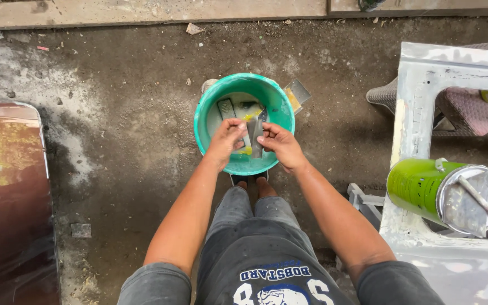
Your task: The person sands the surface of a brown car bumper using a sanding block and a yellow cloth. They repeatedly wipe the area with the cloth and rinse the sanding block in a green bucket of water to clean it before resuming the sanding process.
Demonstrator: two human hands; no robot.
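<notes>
Hands meet over the open mouth of a green bucket (pixel 244 121) that stands on the dirt ground (pixel 131 124), just in front of the person's feet. The left hand (pixel 227 141) is curled, its fingers pinching the lower end of a flat grey scraper (pixel 257 134). The right hand (pixel 280 146) is closed on the same scraper from the 3 o'clock side, thumb on top. How much of the blade lies under the fingers I cannot tell, because both hands cover it.

Inside the bucket there is grey water, a second flat tool (pixel 226 108) leaning at about 11 o'clock, and some yellow patch; the bottom is hard to make out. At 2 o'clock of the bucket a small flat pad (pixel 299 93) comes out from behind the rim, mostly hidden.

Further out, at 3 o'clock, a pale sanded car body panel (pixel 453 73) lies, cut off by the right and the lower edge. On it a green paint can (pixel 425 189) lies on its side, with a stick (pixel 487 206) across its open end. Behind the panel a woven seat (pixel 470 107) shows only in part.

At 9 o'clock a dark red glossy panel (pixel 7 197) reflects trees and sky; the left edge cuts it off. At 12 o'clock a concrete step (pixel 142 11) runs along the top edge.
</notes>
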